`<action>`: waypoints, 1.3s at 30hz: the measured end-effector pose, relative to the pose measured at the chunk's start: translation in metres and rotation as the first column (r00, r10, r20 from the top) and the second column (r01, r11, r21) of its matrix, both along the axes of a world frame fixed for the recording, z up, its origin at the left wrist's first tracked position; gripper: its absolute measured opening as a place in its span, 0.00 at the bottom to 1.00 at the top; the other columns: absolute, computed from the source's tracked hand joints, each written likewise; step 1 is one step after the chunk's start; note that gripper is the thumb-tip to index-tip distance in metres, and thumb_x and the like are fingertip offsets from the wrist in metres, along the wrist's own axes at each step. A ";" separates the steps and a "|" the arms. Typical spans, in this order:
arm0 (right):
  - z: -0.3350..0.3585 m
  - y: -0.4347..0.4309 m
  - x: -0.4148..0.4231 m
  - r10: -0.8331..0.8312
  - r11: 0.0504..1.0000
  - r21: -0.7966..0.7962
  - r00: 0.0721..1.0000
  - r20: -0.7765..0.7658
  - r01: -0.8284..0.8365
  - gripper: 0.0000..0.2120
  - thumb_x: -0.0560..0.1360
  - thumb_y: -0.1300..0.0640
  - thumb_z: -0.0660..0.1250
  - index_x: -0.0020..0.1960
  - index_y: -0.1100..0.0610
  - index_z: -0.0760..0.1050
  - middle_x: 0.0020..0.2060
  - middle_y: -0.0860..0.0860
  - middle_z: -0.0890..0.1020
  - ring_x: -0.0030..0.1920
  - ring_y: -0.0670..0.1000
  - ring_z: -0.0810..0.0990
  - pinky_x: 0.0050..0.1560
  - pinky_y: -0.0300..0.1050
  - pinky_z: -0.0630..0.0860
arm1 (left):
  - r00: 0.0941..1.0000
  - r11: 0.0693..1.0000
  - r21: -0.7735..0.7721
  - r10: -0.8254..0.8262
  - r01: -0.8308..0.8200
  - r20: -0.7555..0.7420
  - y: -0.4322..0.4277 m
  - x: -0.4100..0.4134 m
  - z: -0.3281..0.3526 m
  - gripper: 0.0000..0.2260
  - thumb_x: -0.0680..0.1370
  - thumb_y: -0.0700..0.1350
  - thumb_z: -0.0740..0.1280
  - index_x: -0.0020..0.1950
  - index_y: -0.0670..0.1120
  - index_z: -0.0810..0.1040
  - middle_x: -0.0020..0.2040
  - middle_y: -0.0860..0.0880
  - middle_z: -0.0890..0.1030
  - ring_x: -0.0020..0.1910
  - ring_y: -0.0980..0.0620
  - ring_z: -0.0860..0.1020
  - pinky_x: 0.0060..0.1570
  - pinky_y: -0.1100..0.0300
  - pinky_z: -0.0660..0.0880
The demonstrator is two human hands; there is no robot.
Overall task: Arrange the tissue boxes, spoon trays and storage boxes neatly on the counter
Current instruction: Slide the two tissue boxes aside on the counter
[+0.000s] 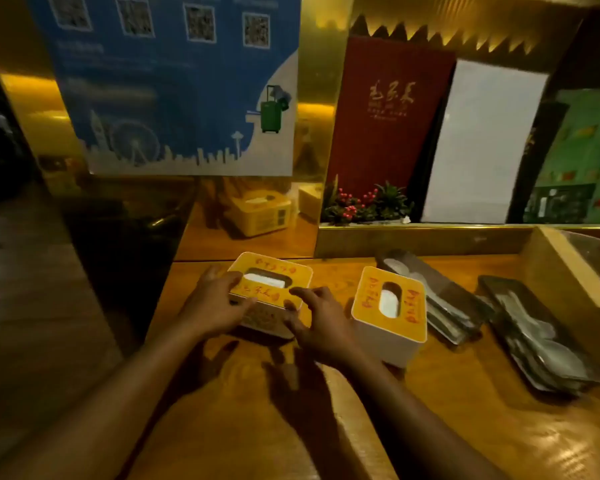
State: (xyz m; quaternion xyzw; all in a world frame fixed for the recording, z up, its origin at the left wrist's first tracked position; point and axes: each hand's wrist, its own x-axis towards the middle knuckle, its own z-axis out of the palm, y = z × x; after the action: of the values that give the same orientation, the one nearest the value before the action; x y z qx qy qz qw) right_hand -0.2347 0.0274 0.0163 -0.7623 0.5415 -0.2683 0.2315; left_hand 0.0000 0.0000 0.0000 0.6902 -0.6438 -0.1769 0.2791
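While both hands work the counter (378, 427), left hand (215, 306) and right hand (321, 329), fingers spread, clasp the left tissue box (274, 271) near the mirrored back wall. Second tissue box (390, 306) just right; two spoon trays (440, 299) beyond.
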 end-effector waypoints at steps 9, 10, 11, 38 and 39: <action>-0.016 -0.033 0.013 -0.108 0.987 -0.137 0.981 -0.158 0.086 0.15 0.75 0.47 0.72 0.59 0.51 0.76 0.71 0.52 0.68 0.65 0.54 0.74 0.54 0.40 0.71 | 0.990 0.979 -0.201 -0.071 0.046 -0.122 0.021 0.001 -0.040 0.28 0.78 0.45 0.70 0.76 0.53 0.66 0.78 0.51 0.59 0.72 0.47 0.68 0.57 0.61 0.76; -0.017 -0.037 0.012 -0.098 0.988 -0.137 0.983 -0.154 0.077 0.16 0.75 0.48 0.71 0.60 0.51 0.77 0.71 0.52 0.69 0.66 0.54 0.73 0.56 0.41 0.73 | 0.988 0.972 -0.232 -0.075 0.042 -0.133 0.022 0.000 -0.042 0.25 0.79 0.44 0.69 0.75 0.51 0.68 0.77 0.50 0.61 0.71 0.46 0.69 0.56 0.61 0.77; -0.018 -0.039 0.012 -0.090 0.988 -0.134 0.986 -0.140 0.071 0.16 0.75 0.49 0.71 0.61 0.52 0.76 0.72 0.53 0.69 0.67 0.55 0.72 0.58 0.44 0.75 | 0.985 0.967 -0.254 -0.077 0.036 -0.152 0.022 0.000 -0.043 0.22 0.79 0.43 0.69 0.73 0.50 0.70 0.77 0.49 0.63 0.70 0.46 0.70 0.55 0.59 0.79; 0.040 -0.049 -0.133 -0.342 0.928 -0.211 0.926 -0.162 0.306 0.18 0.75 0.58 0.70 0.64 0.52 0.76 0.64 0.52 0.77 0.55 0.51 0.78 0.51 0.48 0.79 | 0.992 0.879 -0.471 -0.115 0.079 -0.047 0.050 -0.072 -0.004 0.22 0.75 0.44 0.73 0.69 0.50 0.74 0.78 0.48 0.61 0.76 0.45 0.63 0.62 0.49 0.74; 0.040 -0.054 -0.148 -0.369 0.925 -0.176 0.906 -0.208 0.337 0.19 0.74 0.59 0.71 0.65 0.52 0.76 0.65 0.53 0.77 0.56 0.52 0.78 0.51 0.49 0.79 | 0.986 0.866 -0.485 -0.159 0.121 -0.039 0.055 -0.089 0.001 0.21 0.75 0.44 0.72 0.68 0.50 0.75 0.77 0.48 0.64 0.75 0.47 0.65 0.62 0.52 0.73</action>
State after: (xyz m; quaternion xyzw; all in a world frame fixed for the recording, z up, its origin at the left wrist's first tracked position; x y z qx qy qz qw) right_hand -0.3826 -0.0268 0.0560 -0.6920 0.6749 -0.2492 0.0600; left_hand -0.0892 0.0548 0.0006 0.5434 -0.7045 -0.0581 0.4528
